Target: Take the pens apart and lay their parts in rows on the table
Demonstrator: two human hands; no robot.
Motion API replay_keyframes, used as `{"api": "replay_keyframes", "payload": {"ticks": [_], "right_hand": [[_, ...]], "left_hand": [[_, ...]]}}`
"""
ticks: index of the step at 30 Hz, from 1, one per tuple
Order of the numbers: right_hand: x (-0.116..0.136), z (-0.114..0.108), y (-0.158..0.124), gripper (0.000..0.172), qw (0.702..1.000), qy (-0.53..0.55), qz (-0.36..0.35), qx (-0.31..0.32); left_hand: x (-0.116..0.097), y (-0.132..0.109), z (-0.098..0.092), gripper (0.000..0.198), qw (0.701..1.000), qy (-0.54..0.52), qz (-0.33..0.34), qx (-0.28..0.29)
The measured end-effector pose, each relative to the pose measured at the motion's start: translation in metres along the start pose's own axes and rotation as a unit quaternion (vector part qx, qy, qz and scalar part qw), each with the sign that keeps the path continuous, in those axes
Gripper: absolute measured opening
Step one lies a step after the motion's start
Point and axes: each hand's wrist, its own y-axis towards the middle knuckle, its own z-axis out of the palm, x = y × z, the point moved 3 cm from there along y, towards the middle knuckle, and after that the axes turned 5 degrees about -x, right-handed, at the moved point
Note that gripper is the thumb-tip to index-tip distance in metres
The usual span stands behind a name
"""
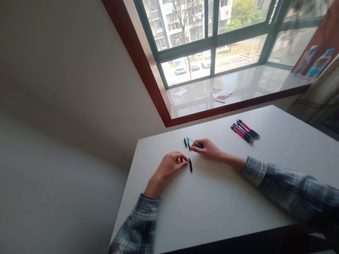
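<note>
This looks like a room in a home, high up. A white table (212, 197) stands by a big bay window (212, 38) with a wide sill (238, 88). Outside are tall apartment buildings (172, 21) and parked cars (180, 66).

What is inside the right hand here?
The right hand pinches a teal pen barrel with a thin refill poking out. Its fingers cover the rest of the barrel, so anything else in the palm cannot be seen.
</note>
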Motion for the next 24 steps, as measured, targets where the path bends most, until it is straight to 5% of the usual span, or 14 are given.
{"api": "replay_keyframes", "payload": {"ticks": [13, 19, 24], "right_hand": [[0.002, -0.005, 0.0, 0.026, 0.992, 0.113, 0.036, -0.043], [0.004, -0.001, -0.004, 0.028, 0.999, 0.038, -0.033, -0.014], [0.01, 0.005, -0.01, 0.026, 0.991, -0.042, -0.117, 0.039]], "left_hand": [[-0.005, 0.0, -0.002, 0.022, 1.0, -0.016, -0.005, -0.013], [-0.006, 0.003, -0.011, 0.032, 0.98, -0.148, -0.043, -0.124], [-0.006, 0.006, -0.009, 0.043, 0.947, -0.268, -0.074, -0.159]]}}
